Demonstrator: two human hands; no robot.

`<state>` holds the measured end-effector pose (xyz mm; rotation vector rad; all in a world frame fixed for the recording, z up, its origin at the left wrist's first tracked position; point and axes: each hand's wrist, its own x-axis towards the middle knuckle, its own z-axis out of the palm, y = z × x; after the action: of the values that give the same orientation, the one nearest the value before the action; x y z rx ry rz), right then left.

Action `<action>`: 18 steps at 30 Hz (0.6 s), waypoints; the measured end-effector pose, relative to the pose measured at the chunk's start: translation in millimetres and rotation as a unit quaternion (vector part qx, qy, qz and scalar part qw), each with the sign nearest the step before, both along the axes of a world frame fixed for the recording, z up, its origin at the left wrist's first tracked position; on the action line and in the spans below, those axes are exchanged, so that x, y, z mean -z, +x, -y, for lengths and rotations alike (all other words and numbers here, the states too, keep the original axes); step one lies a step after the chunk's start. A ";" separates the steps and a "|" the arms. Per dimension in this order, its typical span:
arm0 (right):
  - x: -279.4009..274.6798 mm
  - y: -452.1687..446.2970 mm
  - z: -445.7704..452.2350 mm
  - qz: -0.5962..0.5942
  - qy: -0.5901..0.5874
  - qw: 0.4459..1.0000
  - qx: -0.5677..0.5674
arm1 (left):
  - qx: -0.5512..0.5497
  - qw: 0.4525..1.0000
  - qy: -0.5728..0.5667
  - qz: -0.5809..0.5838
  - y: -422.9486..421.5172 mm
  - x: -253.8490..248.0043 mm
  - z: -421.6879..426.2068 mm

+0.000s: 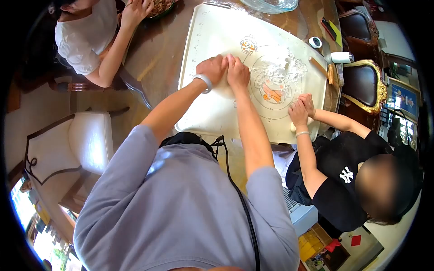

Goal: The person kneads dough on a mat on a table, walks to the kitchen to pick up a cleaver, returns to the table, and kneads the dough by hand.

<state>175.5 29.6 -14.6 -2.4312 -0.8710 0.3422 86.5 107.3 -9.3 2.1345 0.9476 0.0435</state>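
Both my hands are closed side by side over the white printed mat (203,40), knuckles almost touching. My left hand (212,69), with a pale bracelet on the wrist, has its fingers curled. My right hand (238,72) is curled in the same way, its thumb side against the left. Whatever lies beneath them is hidden; a pale shape may show between the wrists, but it blends into the mat. Right of my hands, loose white flour (282,65) is scattered over the mat's printed circles.
At right, a person in black holds both hands (300,110) over a pale lump on the mat. Another person in white (86,40) sits upper left by a bowl of filling (160,7). A glass bowl (271,4), wooden stick (318,67) and white bottle (341,57) are nearby.
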 end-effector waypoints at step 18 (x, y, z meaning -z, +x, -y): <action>3.4 -48.6 46.1 0.273 0.251 0.920 -0.130 | 0.073 0.943 0.215 0.241 -51.6 13.8 38.3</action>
<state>126.9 -16.5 -18.0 -1.9379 -1.3306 -0.4516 34.9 69.0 -23.1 2.4147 0.5156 0.7252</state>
